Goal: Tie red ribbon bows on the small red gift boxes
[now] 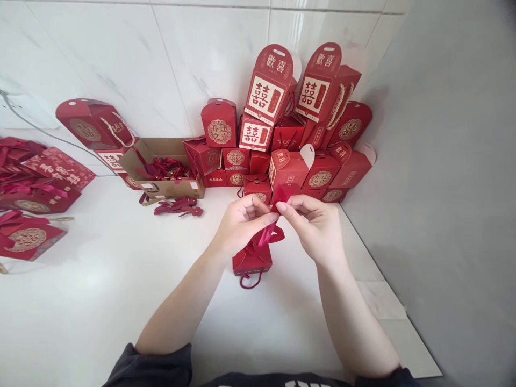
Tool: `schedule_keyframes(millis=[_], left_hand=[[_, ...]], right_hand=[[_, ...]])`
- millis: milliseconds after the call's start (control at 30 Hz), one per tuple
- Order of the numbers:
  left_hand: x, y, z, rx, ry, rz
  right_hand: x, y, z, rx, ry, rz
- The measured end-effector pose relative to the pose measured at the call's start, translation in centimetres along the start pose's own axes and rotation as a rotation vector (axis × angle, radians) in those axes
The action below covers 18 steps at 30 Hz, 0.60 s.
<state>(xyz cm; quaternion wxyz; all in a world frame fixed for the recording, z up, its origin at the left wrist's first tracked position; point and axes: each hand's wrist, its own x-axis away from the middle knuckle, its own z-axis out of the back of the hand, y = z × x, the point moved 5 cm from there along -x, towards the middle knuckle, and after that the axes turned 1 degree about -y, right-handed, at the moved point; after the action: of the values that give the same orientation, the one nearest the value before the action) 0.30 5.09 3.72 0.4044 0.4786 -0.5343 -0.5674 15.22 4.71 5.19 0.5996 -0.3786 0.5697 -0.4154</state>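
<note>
Red ribbon point(267, 231) between both hands point(246, 223) point(318, 228), table point(105, 279) wide leftward, edge point(385, 280) at right

Tiled wall point(100, 48) stands behind the white surface point(100, 322); tiles are white with faint grey veining and thin grout lines. A plain grey panel point(451, 188) borders the white surface on the right; material cannot be determined. A thin cable point(52, 131) runs beyond its far left edge. Lighting is soft, with a blurred reflection on its left part
</note>
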Motion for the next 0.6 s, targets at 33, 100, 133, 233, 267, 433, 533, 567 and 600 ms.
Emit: schedule_keyframes(millis=[33,100,133,233,267,433,533,567,600], left_hand=[[0.0,0.1,0.2,-0.018,-0.023,-0.01],[-0.1,0.4,0.5,-0.053,-0.132,-0.018],[-0.2,0.4,0.7,-0.073,-0.225,-0.017],[-0.3,-0.3,0.8,-0.157,-0.608,-0.015],[-0.3,-0.8,0.8,-0.188,-0.709,-0.012],[-0.8,-3.9,1.1,-0.334,-0.888,-0.022],[-0.6,-4.7,1.3,-0.362,-0.868,-0.008],[-0.5,-4.9,1.5,-0.362,-0.853,0.005],[-0.4,-5.0,1.6,-0.36,-0.836,0.02]], right_hand=[[0.1,-0.2,0.0,0.02,0.016,0.014],[0.4,-0.7,0.2,0.011,0.04,0.05],[0.6,-1.0,0.3,-0.016,0.049,0.068],[1.0,-1.9,1.0,-0.08,0.077,0.105],[1.1,-2.2,1.3,-0.086,0.092,0.117],[1.2,-2.8,2.6,-0.062,0.174,0.168],[1.0,-2.7,3.0,-0.035,0.198,0.205],[0.9,-2.7,3.1,-0.031,0.205,0.218],[0.8,-2.6,3.2,-0.03,0.213,0.229]])
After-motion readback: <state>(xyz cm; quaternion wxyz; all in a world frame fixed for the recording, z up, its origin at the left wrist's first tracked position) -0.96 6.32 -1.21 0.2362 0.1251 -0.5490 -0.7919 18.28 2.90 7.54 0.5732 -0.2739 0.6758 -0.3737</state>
